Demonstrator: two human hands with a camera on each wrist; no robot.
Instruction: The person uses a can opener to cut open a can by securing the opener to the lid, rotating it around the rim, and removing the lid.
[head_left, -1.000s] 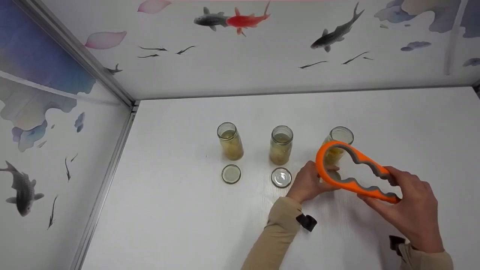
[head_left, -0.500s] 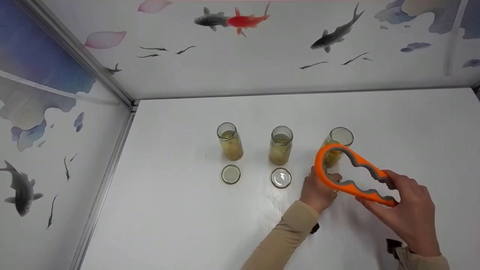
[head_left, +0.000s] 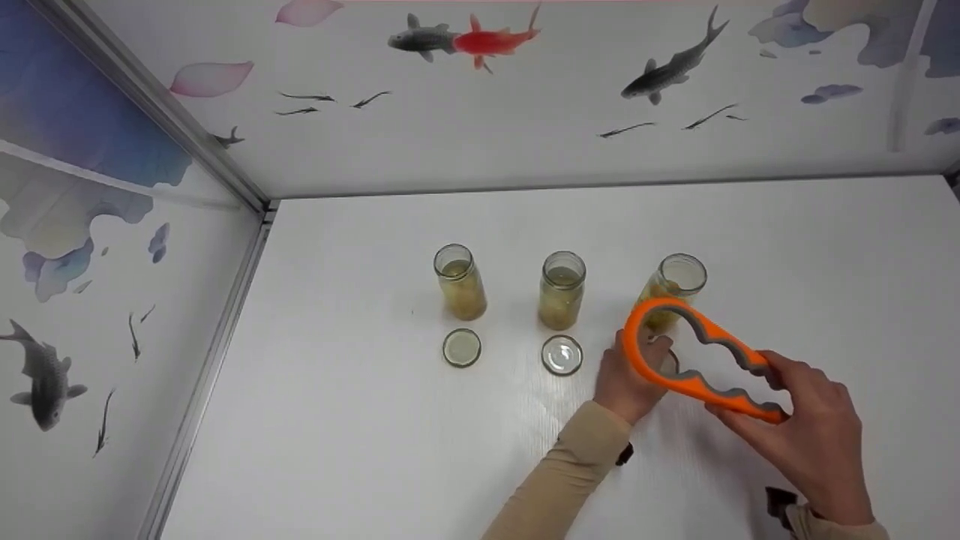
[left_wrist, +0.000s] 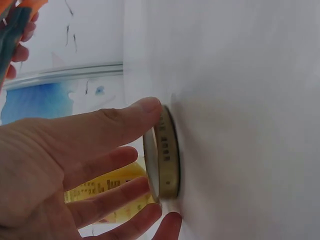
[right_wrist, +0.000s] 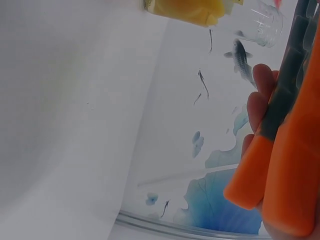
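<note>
My left hand (head_left: 634, 375) is down at the table around a round jar lid (head_left: 670, 363), in front of the rightmost jar (head_left: 684, 274). In the left wrist view, thumb and fingertips meet opposite sides of the gold rim of the lid (left_wrist: 169, 155), which lies pale face up. My right hand (head_left: 817, 442) grips the handle ends of an orange and grey jar opener (head_left: 709, 390), held above the table. The opener's wide loop overlaps the left hand and that jar in the head view. The jar stands uncapped with yellow contents.
Two more uncapped glass jars, one in the middle (head_left: 562, 292) and one at left (head_left: 461, 285), stand in a row. In front of them lie two lids, a shiny one (head_left: 562, 355) and a pale one (head_left: 462, 348). Fish-printed panels (head_left: 525, 112) border the white table (head_left: 337, 300).
My left hand has come over the lid and shifted slightly left, with the lid a little nearer me. The right hand and opener have drifted slightly left and down.
</note>
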